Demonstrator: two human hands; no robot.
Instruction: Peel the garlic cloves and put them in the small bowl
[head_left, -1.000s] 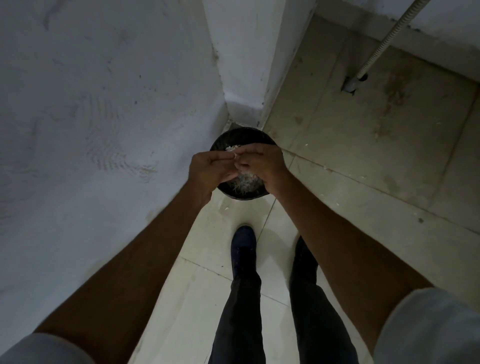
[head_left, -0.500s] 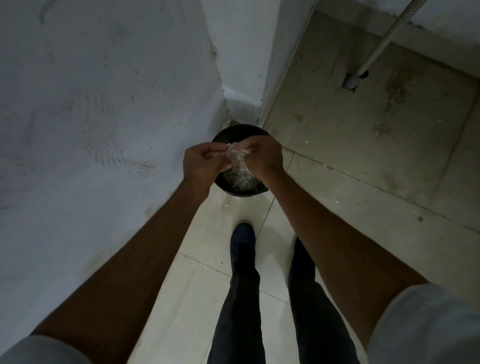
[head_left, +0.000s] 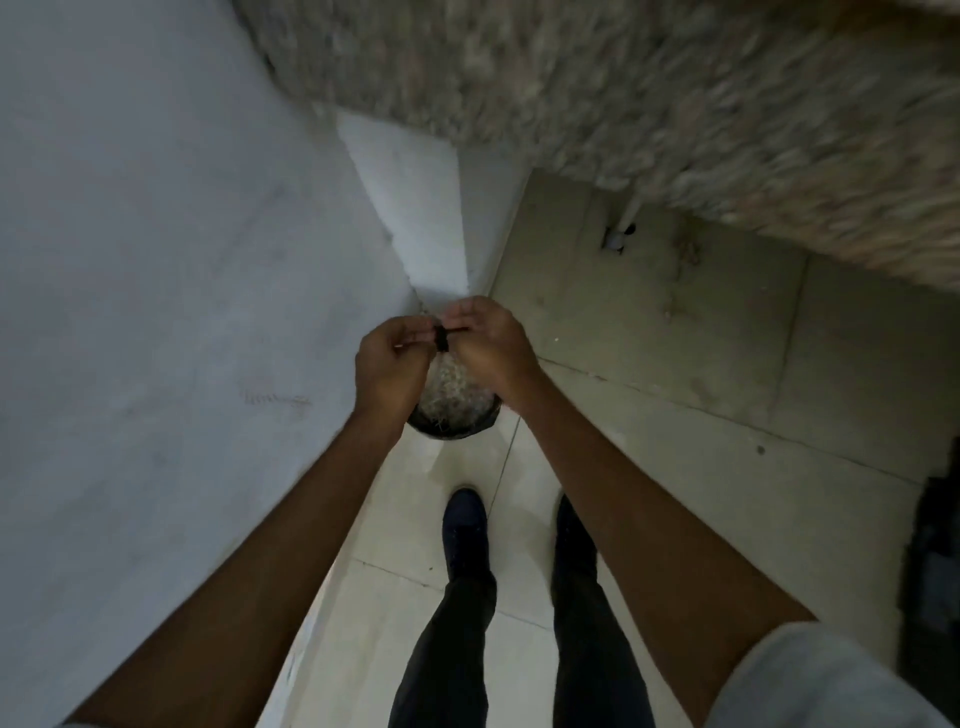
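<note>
A round black bin (head_left: 452, 423) stands on the floor tiles in the corner, and a heap of pale garlic peels (head_left: 451, 384) lies inside it. Both my hands hover just above the bin, fingertips nearly meeting over its far rim. My left hand (head_left: 392, 361) has its fingers curled in toward the palm, and I see nothing in it. My right hand (head_left: 493, 345) is cupped with loosely bent fingers, back turned up; its palm side is hidden. No garlic clove or small bowl is in view.
A white wall (head_left: 156, 312) fills the left side, with a white pillar (head_left: 415, 208) behind the bin. A blurred speckled stone counter edge (head_left: 675, 93) overhangs at the top. A pipe (head_left: 621, 234) meets the floor beyond. My feet (head_left: 465, 519) stand just before the bin. A dark object (head_left: 935, 571) sits far right.
Peels that were dropping between my hands now lie in the bin. My hands stay together above it. The view has tilted up, bringing the counter edge into sight.
</note>
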